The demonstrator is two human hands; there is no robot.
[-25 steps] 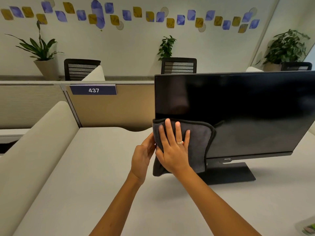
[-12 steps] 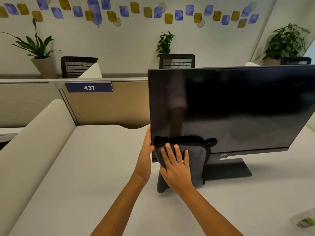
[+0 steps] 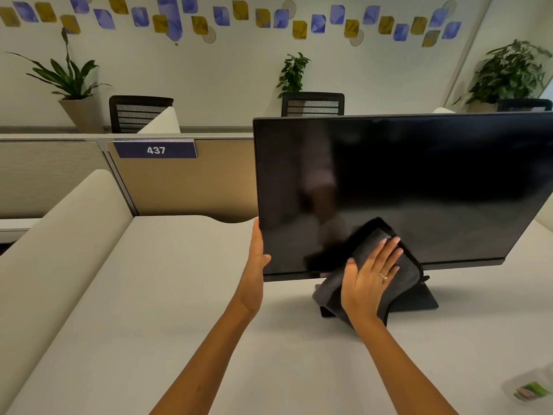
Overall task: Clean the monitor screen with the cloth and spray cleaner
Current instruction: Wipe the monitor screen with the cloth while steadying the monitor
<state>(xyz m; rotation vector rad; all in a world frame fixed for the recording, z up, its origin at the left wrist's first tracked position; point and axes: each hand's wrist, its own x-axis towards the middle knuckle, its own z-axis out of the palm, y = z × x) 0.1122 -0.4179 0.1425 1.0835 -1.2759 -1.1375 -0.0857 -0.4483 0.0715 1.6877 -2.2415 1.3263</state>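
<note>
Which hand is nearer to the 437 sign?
Left. The left hand holds the monitor's left edge, below and right of the sign. The right hand presses the cloth on the lower screen, farther right.

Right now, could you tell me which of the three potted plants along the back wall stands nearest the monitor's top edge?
The middle plant, the small one behind the mesh-backed chair, directly above the monitor.
</note>
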